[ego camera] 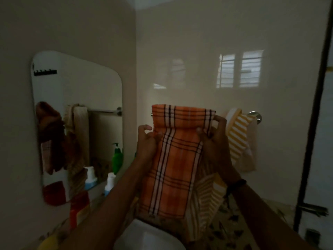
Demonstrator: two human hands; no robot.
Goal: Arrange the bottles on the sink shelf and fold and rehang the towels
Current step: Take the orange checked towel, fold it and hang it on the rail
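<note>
Left hand [146, 141] pinches the left edge of the orange plaid cloth towel [173, 168], right hand [217, 141] curls round its right edge, squaring it over the far wall's chrome rail [255, 115] so it hangs even, I'd guess.

Most of the towel rail [254, 114] seems hidden behind the orange plaid towel [173, 159].

Orange plaid towel [173, 165] in both hands

head cam | faces fwd toward wall [198, 42] | close behind raised hands [180, 139]
</note>
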